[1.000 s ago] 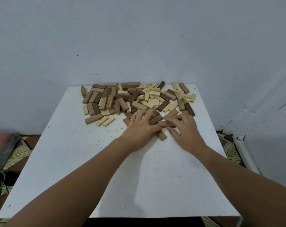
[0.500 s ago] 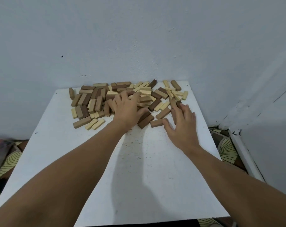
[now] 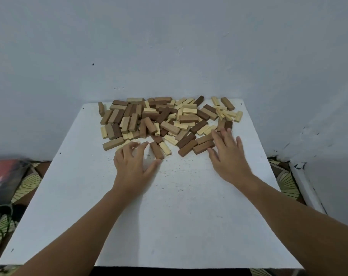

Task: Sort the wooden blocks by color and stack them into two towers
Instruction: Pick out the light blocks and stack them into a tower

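A loose pile of wooden blocks [image 3: 169, 120], brown and pale cream mixed, lies across the far half of the white table [image 3: 169, 216]. My left hand [image 3: 132, 166] rests at the pile's near edge with fingers loosely bent, thumb tip touching a brown block [image 3: 156, 150] that lies beside a cream block [image 3: 165, 148]. My right hand [image 3: 227, 156] lies flat with straight fingers over brown blocks [image 3: 203, 147] at the pile's right front. Neither hand holds a block.
The table stands against a grey wall [image 3: 169, 46], which also runs along the right side. A patterned floor covering [image 3: 25, 186] and a red and dark object [image 3: 3, 176] lie to the left, below the table.
My left hand drew back from the middle of the pile to its near edge, and a brown and a cream block now lie there. My right hand stayed on the right front blocks.
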Demonstrator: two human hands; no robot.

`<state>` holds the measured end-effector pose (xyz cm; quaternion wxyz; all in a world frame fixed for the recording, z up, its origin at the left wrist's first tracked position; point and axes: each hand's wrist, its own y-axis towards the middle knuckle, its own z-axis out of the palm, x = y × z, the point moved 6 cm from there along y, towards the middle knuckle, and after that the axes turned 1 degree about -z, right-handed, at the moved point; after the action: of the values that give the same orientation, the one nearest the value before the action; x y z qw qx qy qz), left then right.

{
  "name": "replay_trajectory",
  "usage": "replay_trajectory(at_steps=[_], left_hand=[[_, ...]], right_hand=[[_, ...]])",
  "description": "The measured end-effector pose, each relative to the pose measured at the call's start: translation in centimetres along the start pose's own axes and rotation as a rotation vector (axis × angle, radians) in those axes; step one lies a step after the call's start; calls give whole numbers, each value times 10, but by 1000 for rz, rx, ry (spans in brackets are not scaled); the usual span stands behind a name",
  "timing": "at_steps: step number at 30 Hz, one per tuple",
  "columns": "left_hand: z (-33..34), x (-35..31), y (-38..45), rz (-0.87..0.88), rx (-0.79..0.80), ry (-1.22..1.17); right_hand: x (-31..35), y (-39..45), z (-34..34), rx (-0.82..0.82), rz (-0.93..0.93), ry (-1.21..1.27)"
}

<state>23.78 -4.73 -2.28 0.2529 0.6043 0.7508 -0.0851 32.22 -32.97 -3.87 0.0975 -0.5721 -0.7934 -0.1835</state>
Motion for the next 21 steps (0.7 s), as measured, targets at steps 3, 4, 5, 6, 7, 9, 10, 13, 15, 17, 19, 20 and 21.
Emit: replay_trajectory(at_steps=[3,4,5,6,7,9,10,13,15,17,19,20,21], left_hand=[[2,0,0,17,35,-40],[3,-2,0,41,39,-35],[4,-3,0,76,23,-9],[4,-4,1,108,-6,24],[5,-2,1,119,-35,51],[5,3,2,90,-70,70],[5,5,2,74,-79,70],[5,7,2,13,-89,78],[6,15,7,-93,-84,46],[5,21,13,-179,-99,11],[3,18,13,-165,-115,20],[3,14,11,-132,-114,30],[3,8,8,-84,-109,43]], right_hand=[[20,-6,-6,-147,-116,-64],[29,-6,-8,-179,-154,-57],[40,-6,-8,-199,-197,-51],[53,-6,-8,-212,-241,-58],[65,-5,-7,-213,-280,-76],[88,-4,0,-179,-333,-112],[95,-3,5,-157,-345,-123],[98,8,15,-128,-295,-164],[92,17,15,-114,-208,-173],[89,23,13,-110,-168,-179],[90,27,11,-122,-181,-190],[92,27,11,-123,-186,-199],[93,28,11,-120,-187,-217]])
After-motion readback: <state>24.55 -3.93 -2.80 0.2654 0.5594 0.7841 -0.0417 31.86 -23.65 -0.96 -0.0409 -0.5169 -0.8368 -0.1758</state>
